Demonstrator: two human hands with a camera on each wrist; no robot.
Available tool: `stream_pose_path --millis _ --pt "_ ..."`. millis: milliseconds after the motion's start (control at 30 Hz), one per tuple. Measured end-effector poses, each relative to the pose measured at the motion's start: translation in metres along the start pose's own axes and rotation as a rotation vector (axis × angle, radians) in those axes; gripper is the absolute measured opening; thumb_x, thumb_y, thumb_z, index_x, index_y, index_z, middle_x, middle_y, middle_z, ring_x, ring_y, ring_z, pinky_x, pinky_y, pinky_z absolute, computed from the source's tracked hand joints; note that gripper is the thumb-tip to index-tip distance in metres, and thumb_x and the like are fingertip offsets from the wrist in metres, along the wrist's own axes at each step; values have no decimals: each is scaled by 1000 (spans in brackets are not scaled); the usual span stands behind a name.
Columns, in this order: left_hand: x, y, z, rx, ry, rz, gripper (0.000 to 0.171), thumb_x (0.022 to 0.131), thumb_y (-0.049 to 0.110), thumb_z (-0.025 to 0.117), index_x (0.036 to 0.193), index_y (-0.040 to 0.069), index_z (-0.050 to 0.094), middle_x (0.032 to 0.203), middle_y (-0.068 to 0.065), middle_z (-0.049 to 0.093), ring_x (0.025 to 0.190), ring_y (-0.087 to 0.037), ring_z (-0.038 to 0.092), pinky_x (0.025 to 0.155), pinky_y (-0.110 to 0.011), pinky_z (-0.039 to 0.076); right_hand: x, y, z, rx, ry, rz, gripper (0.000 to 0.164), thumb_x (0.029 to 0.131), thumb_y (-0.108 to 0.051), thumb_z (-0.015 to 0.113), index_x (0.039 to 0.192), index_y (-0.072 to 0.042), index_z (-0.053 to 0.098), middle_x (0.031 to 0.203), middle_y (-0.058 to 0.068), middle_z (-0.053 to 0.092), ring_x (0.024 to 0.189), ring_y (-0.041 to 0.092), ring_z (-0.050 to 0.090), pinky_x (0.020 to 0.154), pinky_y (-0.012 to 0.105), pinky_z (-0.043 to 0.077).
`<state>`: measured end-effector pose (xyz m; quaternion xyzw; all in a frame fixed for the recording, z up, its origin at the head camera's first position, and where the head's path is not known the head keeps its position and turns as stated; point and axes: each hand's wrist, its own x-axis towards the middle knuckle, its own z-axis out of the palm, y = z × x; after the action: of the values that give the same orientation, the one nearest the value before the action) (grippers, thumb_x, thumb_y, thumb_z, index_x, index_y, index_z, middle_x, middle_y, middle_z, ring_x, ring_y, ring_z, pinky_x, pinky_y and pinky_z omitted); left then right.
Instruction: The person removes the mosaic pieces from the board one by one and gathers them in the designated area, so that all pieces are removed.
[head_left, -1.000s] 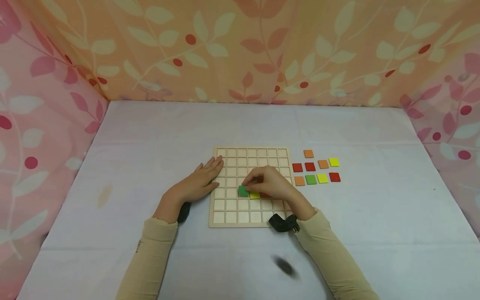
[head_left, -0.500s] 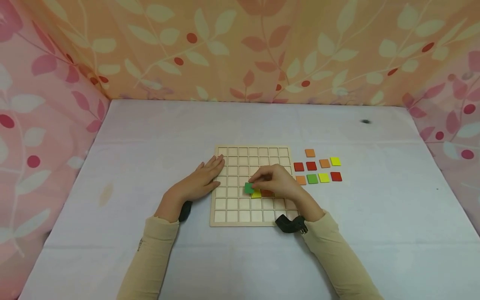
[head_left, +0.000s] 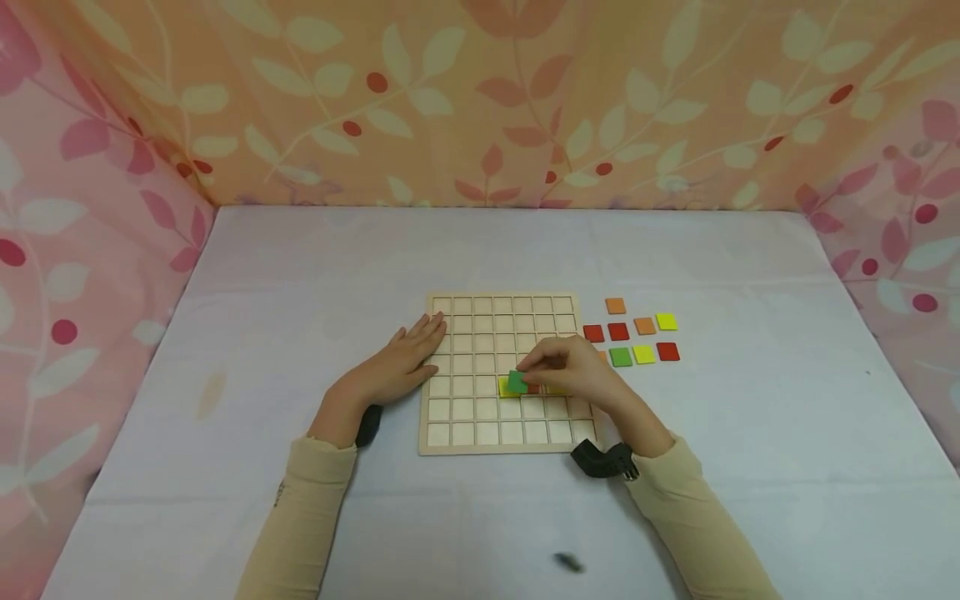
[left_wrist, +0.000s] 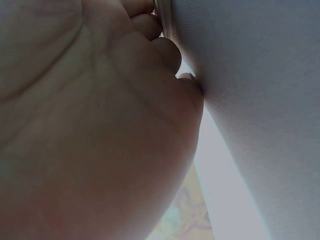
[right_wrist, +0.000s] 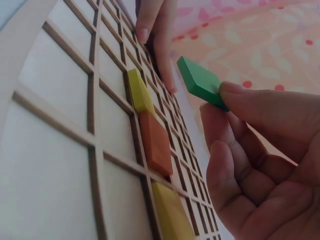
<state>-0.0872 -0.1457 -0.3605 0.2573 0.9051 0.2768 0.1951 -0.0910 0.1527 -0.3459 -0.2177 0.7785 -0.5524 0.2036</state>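
Note:
In the head view, my right hand (head_left: pixel 573 367) pinches a green square tile (head_left: pixel 517 382) between thumb and fingers. The right wrist view shows this green tile (right_wrist: pixel 200 82) tilted and held clear of the wooden grid board (right_wrist: pixel 95 115). Below it, a yellow tile (right_wrist: pixel 141 92), an orange-red tile (right_wrist: pixel 156 145) and another yellow tile (right_wrist: pixel 172 212) sit in a row of the board's cells. My left hand (head_left: pixel 401 358) lies with extended fingers on the left edge of the wooden grid board (head_left: pixel 461 445). Its palm (left_wrist: pixel 100 135) fills much of the left wrist view.
Right of the board, loose tiles lie on the white cloth, among them a red tile (head_left: pixel 667 352), a yellow tile (head_left: pixel 667 322), a green tile (head_left: pixel 620 357) and an orange tile (head_left: pixel 615 306). Patterned curtains (head_left: pixel 480 100) surround the table. A blurred dark speck (head_left: pixel 568 562) appears near the front.
My right hand has moved to the right over the board, carrying the green tile from left of the first yellow tile to above its right part. My left hand has stayed in place.

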Motion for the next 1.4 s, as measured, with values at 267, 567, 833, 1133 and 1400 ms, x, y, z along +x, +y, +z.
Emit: stream_pose_path --millis 267,567,833,1133,1400 --pt "0 1 0 4 0 7 64 99 13 47 149 -2 11 157 -13 1 143 -28 -3 113 -52 1 -21 4 -17 -9 70 60 11 81 -6 74 91 -3 73 89 10 67 78 19 63 67 24 51" --pt "5 3 2 0 -1 18 65 99 13 47 149 -2 9 157 -13 0 143 -28 -3 113 -51 0 -43 15 -42 -41 138 87 13 81 -4 73 93 0 72 88 12 68 75 18 63 66 23 51" --pt "5 0 2 4 -2 11 66 99 14 47 150 -1 8 157 -13 0 143 -27 -4 113 -52 0 -46 19 -51 -54 160 103 12 81 -4 73 93 -1 73 91 11 68 76 17 60 63 21 48" --pt "3 0 2 -8 -1 14 66 99 14 47 150 -1 9 157 -13 0 143 -28 -4 112 -52 0 -49 24 -60 -69 156 144 13 80 -5 74 93 -1 73 93 12 69 78 19 63 67 24 50" --pt "3 -1 1 0 -7 8 66 99 15 47 150 0 8 157 -12 0 143 -27 -4 113 -51 -1 -62 35 -74 -138 144 205 11 82 -3 72 92 -1 73 93 11 69 76 16 63 68 24 51"
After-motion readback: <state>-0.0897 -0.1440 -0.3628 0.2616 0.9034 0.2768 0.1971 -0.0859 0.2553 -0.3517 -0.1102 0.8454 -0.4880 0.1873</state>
